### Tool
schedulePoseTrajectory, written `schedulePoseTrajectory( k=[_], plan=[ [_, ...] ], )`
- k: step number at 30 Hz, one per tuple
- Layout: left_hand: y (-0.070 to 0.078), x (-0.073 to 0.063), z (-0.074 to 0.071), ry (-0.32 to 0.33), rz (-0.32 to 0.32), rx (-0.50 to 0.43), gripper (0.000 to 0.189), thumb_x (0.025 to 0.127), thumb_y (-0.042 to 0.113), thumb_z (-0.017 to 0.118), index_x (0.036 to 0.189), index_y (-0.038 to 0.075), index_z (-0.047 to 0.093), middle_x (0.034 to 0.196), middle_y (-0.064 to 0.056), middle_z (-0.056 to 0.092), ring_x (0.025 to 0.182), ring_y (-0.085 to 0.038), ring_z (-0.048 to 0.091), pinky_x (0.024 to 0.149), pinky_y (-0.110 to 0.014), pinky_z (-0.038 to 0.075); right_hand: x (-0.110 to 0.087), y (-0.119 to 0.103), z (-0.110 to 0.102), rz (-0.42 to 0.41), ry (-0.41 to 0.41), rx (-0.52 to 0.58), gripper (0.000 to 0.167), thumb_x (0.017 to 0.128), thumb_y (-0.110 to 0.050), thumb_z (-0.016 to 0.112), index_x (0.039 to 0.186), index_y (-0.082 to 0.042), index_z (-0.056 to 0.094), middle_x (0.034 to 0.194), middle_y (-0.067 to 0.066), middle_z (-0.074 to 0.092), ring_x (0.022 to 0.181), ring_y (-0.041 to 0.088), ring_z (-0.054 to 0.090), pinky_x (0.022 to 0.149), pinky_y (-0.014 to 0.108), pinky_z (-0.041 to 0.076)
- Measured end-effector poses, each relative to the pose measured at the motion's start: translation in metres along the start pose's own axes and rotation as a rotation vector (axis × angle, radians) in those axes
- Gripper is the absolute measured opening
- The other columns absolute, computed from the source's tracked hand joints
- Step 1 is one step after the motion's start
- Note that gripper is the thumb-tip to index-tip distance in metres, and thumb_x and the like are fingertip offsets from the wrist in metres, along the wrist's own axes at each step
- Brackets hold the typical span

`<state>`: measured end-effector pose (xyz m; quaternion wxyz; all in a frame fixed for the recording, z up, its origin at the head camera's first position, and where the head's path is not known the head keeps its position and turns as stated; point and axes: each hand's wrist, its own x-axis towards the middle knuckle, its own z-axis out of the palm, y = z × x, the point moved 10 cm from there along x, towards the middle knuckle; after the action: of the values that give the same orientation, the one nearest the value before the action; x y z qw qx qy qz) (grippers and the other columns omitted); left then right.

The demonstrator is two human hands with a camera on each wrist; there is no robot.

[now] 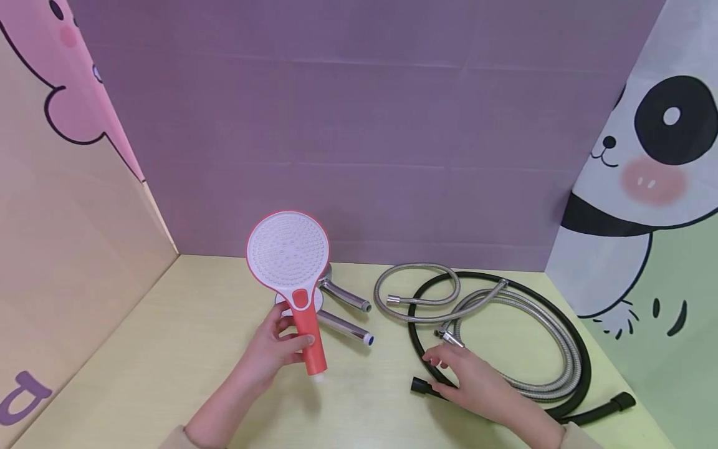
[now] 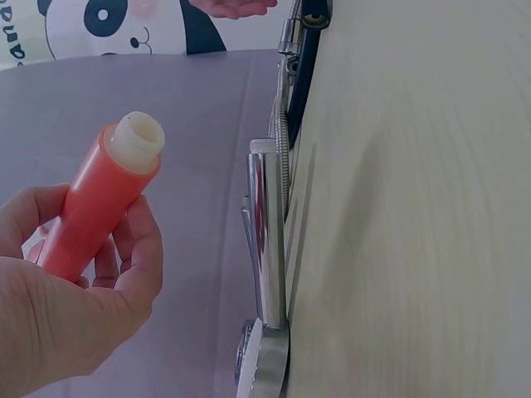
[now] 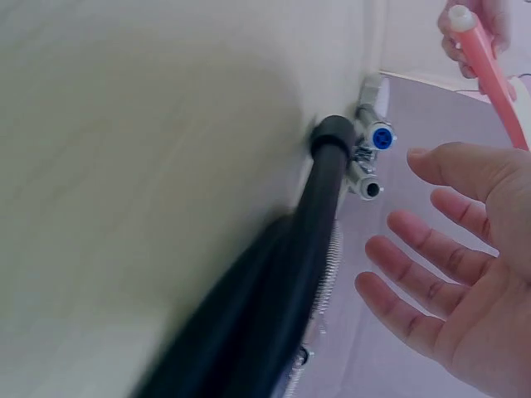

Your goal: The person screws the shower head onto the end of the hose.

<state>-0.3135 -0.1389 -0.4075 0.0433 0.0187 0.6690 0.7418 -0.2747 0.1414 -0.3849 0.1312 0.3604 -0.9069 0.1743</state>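
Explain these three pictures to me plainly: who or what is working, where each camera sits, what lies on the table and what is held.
No machine here: a person works bare-handed. The wide picture comes from a head-worn camera; the other two from cameras on each wrist. The left hand grips the handle of a red and white shower head, raised off the yellow table. The right hand is open over a black hose, beside a coiled silver hose. Two chrome shower heads lie behind the held one.
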Motion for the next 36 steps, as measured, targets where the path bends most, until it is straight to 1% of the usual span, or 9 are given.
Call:
schedulePoseTrajectory(
  k=[3,6,13,17,20,24,27,31,36],
  plan=[
    [-0.002,0.000,-0.004,0.012,-0.002,0.002,0.065,0.083,-0.004,0.062,0.139,0.012,0.032,0.116,-0.017,0.047,0.091,-0.025,0.061,0.073,-0.042,0.058,-0.005,0.002,0.005,0.016,-0.021,-0.043,0.042,0.072,-0.017,0.080,0.108,-0.016,0.059,0.094,-0.006,0.061,0.083,0.010,0.059,0.070,0.026,0.052],
    [-0.003,0.000,-0.008,0.017,-0.003,0.010,0.065,0.084,-0.004,0.062,0.139,0.011,0.031,0.117,-0.018,0.046,0.091,-0.025,0.061,0.073,-0.042,0.058,-0.009,0.004,0.011,0.024,-0.043,-0.063,0.043,0.070,-0.018,0.080,0.107,-0.016,0.059,0.092,-0.006,0.060,0.083,0.009,0.059,0.070,0.027,0.053],
    [-0.003,0.000,-0.015,0.026,-0.011,0.023,0.065,0.084,-0.003,0.062,0.140,0.010,0.030,0.117,-0.018,0.046,0.092,-0.025,0.061,0.074,-0.042,0.058,-0.012,0.011,0.023,0.047,-0.103,-0.060,0.044,0.070,-0.014,0.080,0.108,-0.015,0.058,0.092,-0.007,0.058,0.080,0.008,0.057,0.066,0.026,0.052],
    [-0.004,-0.001,-0.017,0.027,-0.020,0.030,0.064,0.085,-0.001,0.063,0.140,0.010,0.030,0.118,-0.017,0.046,0.093,-0.024,0.060,0.074,-0.041,0.058,-0.012,0.016,0.032,0.077,-0.158,-0.076,0.044,0.070,-0.013,0.079,0.109,-0.017,0.058,0.091,-0.009,0.058,0.084,0.009,0.056,0.069,0.029,0.052],
    [-0.005,-0.001,-0.018,0.029,-0.024,0.026,0.064,0.085,-0.001,0.063,0.139,0.011,0.031,0.116,-0.016,0.046,0.092,-0.024,0.060,0.074,-0.040,0.058,-0.011,0.017,0.036,0.089,-0.175,-0.075,0.042,0.070,-0.012,0.079,0.106,-0.018,0.058,0.087,-0.012,0.056,0.083,0.008,0.054,0.068,0.028,0.051],
    [-0.005,-0.002,-0.018,0.025,-0.021,0.013,0.063,0.085,-0.003,0.062,0.138,0.010,0.031,0.115,-0.016,0.046,0.091,-0.024,0.060,0.073,-0.041,0.058,-0.011,0.014,0.037,0.075,-0.161,-0.071,0.039,0.069,-0.010,0.080,0.101,-0.020,0.059,0.080,-0.015,0.052,0.076,0.004,0.050,0.059,0.024,0.047],
    [-0.004,-0.002,-0.017,0.019,-0.018,0.008,0.063,0.085,-0.003,0.062,0.138,0.010,0.031,0.115,-0.016,0.046,0.091,-0.024,0.060,0.073,-0.041,0.058,-0.011,0.013,0.036,0.069,-0.149,-0.070,0.039,0.068,-0.008,0.080,0.099,-0.021,0.060,0.079,-0.015,0.051,0.073,0.002,0.047,0.056,0.022,0.044],
    [-0.003,-0.004,-0.018,0.018,-0.018,0.009,0.063,0.085,-0.003,0.062,0.138,0.010,0.030,0.116,-0.016,0.046,0.092,-0.024,0.060,0.074,-0.041,0.058,-0.009,0.009,0.032,0.042,-0.121,-0.051,0.038,0.067,-0.005,0.079,0.098,-0.019,0.060,0.077,-0.014,0.052,0.071,0.001,0.046,0.057,0.022,0.044],
    [-0.001,-0.004,-0.018,0.023,-0.022,0.010,0.064,0.085,-0.002,0.062,0.139,0.010,0.029,0.117,-0.016,0.045,0.093,-0.024,0.060,0.074,-0.041,0.058,-0.006,0.002,0.020,0.005,-0.051,0.006,0.038,0.064,0.000,0.076,0.096,-0.015,0.061,0.073,-0.013,0.053,0.066,0.000,0.047,0.057,0.019,0.044]
  ],
)
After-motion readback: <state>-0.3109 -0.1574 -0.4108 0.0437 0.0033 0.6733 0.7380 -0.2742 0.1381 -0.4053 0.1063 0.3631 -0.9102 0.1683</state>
